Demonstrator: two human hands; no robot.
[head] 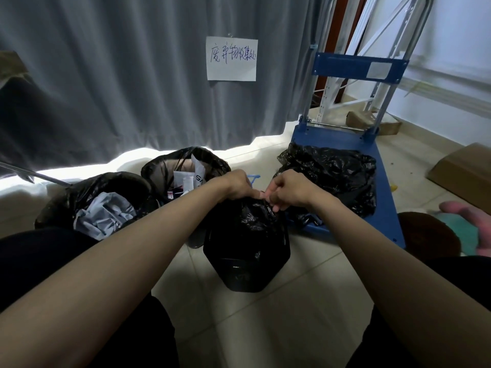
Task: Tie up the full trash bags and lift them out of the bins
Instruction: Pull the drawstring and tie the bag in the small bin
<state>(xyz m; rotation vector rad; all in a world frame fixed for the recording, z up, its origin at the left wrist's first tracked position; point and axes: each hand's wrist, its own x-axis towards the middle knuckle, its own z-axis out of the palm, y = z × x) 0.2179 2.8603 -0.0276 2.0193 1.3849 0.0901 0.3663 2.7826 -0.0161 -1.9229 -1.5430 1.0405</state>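
Note:
A small black bin [245, 266] stands on the tiled floor in front of me, lined with a black trash bag [249, 219] whose top is gathered together. My left hand [235, 185] and my right hand [288, 188] meet just above it, both pinching the bunched neck of that bag. To the left stand two more bins with open black bags: one [95, 197] holds grey-blue crumpled material, the other [183, 168] holds paper and packaging. A closed black bag [334, 173] lies on the blue cart.
A blue platform cart [382, 166] with an upright handle stands at the right. A grey curtain [132, 75] with a handwritten paper sign hangs behind the bins. Cardboard boxes [465, 171] lie at the far right. Another person's hand [475, 224] shows at the right edge.

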